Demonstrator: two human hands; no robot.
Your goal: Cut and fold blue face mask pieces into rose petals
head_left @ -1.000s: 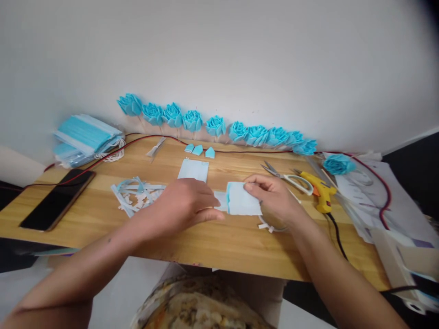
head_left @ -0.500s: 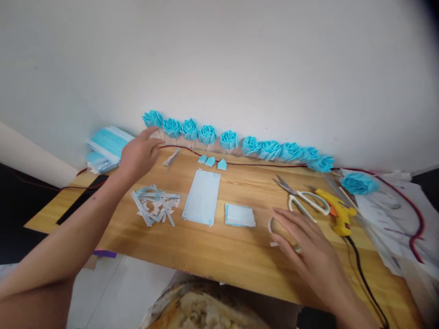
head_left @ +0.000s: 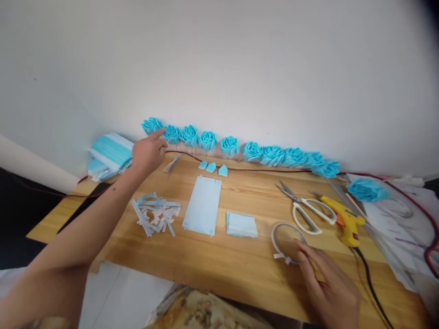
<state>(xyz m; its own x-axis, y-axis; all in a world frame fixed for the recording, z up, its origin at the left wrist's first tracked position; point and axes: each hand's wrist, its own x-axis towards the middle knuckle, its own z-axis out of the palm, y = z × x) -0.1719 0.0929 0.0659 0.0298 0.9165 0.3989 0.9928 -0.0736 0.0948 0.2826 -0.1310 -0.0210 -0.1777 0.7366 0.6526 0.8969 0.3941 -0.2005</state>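
Note:
My left hand (head_left: 151, 148) reaches to the back of the wooden table, its index finger stretched out toward the second flower in a row of blue folded flowers (head_left: 207, 140). Its other fingers are loosely bent, with nothing seen in them. At the front right, my right hand (head_left: 327, 281) has thumb and fingertips drawn together at the right edge of a thin white ring (head_left: 274, 235) lying on the table. The fingers hide that part of the ring; small white tabs (head_left: 281, 257) stick out at its front. White-handled scissors (head_left: 305, 210) lie just behind it.
In the middle lie a pale blue sheet (head_left: 202, 205), a small folded stack (head_left: 242, 225), pointed blue pieces (head_left: 211, 167) and a heap of cut strips (head_left: 156, 214). Blue masks (head_left: 111, 151) stand left. A yellow glue gun (head_left: 350, 224) and its black cord (head_left: 372, 283) lie right.
My left hand has moved slightly to the right along the flowers. My right hand has drawn back from over the ring to its right edge, its fingers closing together. The view has shifted a little.

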